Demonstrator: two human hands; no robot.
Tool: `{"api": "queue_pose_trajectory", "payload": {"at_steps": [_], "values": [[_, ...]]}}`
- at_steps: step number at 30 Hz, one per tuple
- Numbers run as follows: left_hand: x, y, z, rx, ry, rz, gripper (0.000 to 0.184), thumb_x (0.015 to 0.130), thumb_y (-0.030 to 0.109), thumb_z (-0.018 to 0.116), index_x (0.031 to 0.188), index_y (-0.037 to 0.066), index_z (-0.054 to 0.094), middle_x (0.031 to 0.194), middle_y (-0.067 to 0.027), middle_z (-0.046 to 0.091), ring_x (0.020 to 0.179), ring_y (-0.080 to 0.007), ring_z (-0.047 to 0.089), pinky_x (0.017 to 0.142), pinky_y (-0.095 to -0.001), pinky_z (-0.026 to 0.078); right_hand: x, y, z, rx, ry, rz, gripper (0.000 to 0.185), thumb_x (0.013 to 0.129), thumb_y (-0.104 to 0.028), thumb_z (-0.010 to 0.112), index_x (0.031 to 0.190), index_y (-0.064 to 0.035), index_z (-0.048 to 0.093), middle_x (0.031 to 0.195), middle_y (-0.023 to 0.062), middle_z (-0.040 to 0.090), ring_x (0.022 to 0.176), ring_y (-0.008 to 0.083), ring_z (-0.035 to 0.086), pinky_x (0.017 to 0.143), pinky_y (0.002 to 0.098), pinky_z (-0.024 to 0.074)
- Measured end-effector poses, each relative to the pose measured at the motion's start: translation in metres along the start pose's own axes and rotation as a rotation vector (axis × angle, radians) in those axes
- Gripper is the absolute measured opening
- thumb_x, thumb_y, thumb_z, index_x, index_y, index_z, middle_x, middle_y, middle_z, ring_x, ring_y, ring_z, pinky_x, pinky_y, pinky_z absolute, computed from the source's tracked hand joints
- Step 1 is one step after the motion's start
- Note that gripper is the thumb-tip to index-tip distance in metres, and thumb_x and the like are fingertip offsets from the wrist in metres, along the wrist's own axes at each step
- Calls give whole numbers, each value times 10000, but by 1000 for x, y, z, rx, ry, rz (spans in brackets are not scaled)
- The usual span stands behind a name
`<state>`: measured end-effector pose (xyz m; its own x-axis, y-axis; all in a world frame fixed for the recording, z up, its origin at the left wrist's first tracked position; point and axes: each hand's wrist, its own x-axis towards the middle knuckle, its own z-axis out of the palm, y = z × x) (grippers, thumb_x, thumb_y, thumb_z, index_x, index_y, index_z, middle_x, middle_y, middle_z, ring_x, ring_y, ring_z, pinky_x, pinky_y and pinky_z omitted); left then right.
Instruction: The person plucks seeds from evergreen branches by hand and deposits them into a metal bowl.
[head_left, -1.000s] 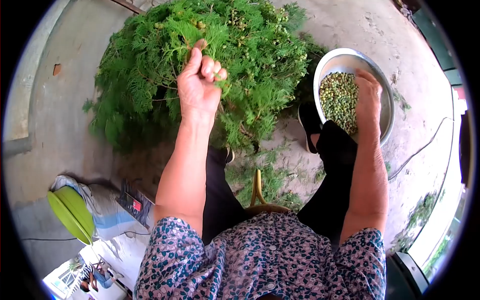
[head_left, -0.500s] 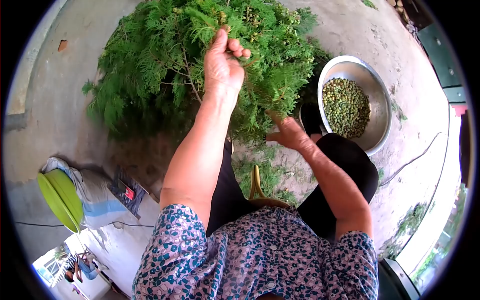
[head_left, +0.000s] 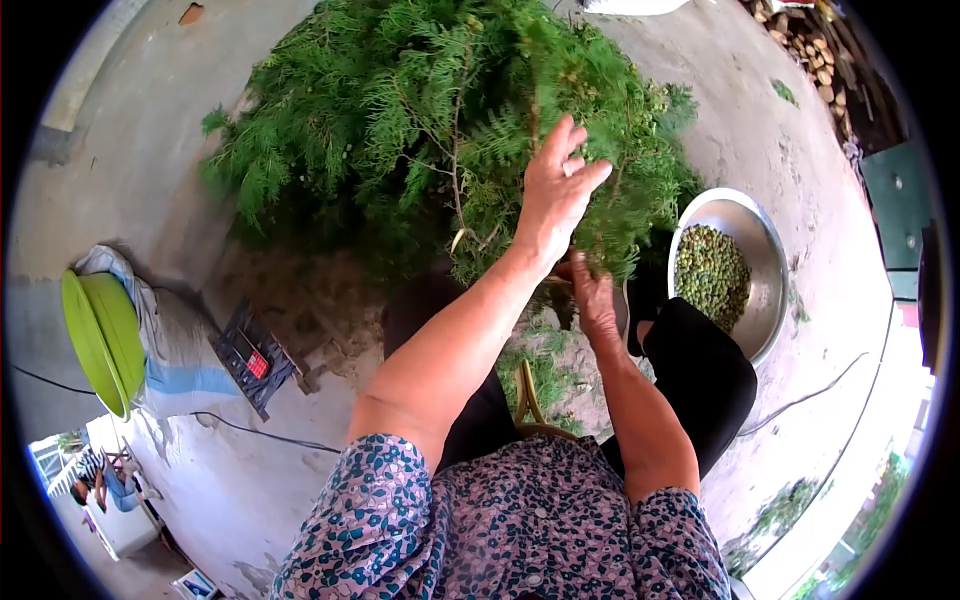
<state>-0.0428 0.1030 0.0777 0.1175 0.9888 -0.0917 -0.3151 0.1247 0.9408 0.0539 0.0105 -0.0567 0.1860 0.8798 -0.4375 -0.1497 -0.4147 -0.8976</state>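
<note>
A large heap of green evergreen branches (head_left: 400, 130) with scale-like leaves fills the upper middle of the head view. My left hand (head_left: 558, 195) is over its right part, fingers apart against the foliage, with nothing visible in them. Lower down, my right hand (head_left: 597, 305) has its fingers closed at the bottom end of an evergreen branch (head_left: 612, 225); the leaves partly hide the grip, and this branch looks blurred. To the right, a metal basin (head_left: 768, 290) stands tilted in view, holding a pile of small green and brown cones (head_left: 712, 275).
At left are a lime-green tub (head_left: 105, 340), a grey-blue sack (head_left: 175, 345) and a dark crate (head_left: 240, 350) with a red device on it. Cut logs (head_left: 815, 65) lie at upper right. A person (head_left: 100, 480) sits far off at lower left.
My left hand has moved right and down, its fingers going from a pinch at a sprig to apart. My right hand has closed at the branch end. The view has shifted.
</note>
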Motion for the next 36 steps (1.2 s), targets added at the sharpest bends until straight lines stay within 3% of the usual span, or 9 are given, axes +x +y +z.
{"api": "queue_pose_trajectory", "payload": {"at_steps": [5, 7, 9, 17, 21, 22, 25, 26, 36], "values": [[-15, -26, -53, 20, 78, -32, 364, 773, 41, 621, 1120, -17, 530, 1060, -153, 586, 954, -192, 568, 816, -272, 471, 4, -27, -24, 223, 70, 9, 446, 883, -422, 476, 1100, -40, 555, 793, 73, 606, 678, 150, 566, 614, 313, 470], [-18, -41, -83, 16, 184, -157, 224, 734, 27, 639, 948, -35, 616, 856, -89, 631, 745, -135, 582, 644, -216, 466, 6, -23, -29, 230, 223, 101, 516, 789, -473, 598, 994, -2, 558, 864, 75, 569, 699, 156, 496, 593, 296, 423], [-27, -43, -113, 87, 205, -206, 179, 712, 47, 647, 875, -27, 626, 721, -37, 606, 611, -98, 539, 524, -226, 406, -6, -40, -20, 204, 206, -22, 439, 734, -367, 703, 977, -28, 568, 833, 27, 573, 702, 141, 483, 618, 282, 409], [-49, -27, -133, 96, 323, -225, 182, 798, 110, 604, 969, 50, 610, 838, -49, 649, 686, -102, 598, 599, -226, 468, -58, -81, -12, 232, 178, -11, 201, 743, -170, 707, 859, -32, 618, 748, -4, 588, 630, 100, 490, 583, 261, 393], [-49, -33, -121, 57, 233, -237, 193, 807, 120, 601, 984, 44, 605, 832, -47, 644, 670, -97, 585, 593, -220, 463, -83, -90, -30, 265, 439, 8, 522, 668, -196, 770, 1066, -42, 470, 903, 29, 562, 825, 163, 504, 757, 303, 401], [-48, -32, -115, 58, 222, -247, 197, 808, 122, 602, 987, 42, 603, 834, -50, 644, 671, -98, 584, 592, -218, 463, -83, -88, -35, 270, 386, -194, 222, 718, -194, 728, 801, -39, 593, 732, 14, 591, 623, 126, 534, 566, 288, 428], [-46, -30, -96, 12, 170, -200, 252, 790, 117, 604, 1004, -14, 586, 818, -66, 636, 669, -102, 575, 584, -220, 444, -101, -101, -43, 351, 334, -279, 191, 733, -159, 716, 775, -32, 580, 699, 11, 585, 574, 128, 530, 552, 290, 436], [-45, -29, -89, 7, 153, -202, 252, 790, 117, 604, 1004, -14, 586, 818, -66, 636, 669, -102, 575, 584, -220, 444, -104, -100, -45, 346, 449, -289, 195, 749, -185, 702, 761, -39, 574, 688, 11, 578, 560, 131, 521, 552, 287, 427], [-63, -3, -51, -159, 72, -141, 159, 834, 124, 579, 957, 28, 609, 861, -87, 647, 721, -138, 612, 641, -251, 485, -148, -90, -90, 342, 52, -298, 453, 856, -450, 495, 744, -12, 537, 614, 96, 543, 485, 169, 474, 462, 279, 381]]}}
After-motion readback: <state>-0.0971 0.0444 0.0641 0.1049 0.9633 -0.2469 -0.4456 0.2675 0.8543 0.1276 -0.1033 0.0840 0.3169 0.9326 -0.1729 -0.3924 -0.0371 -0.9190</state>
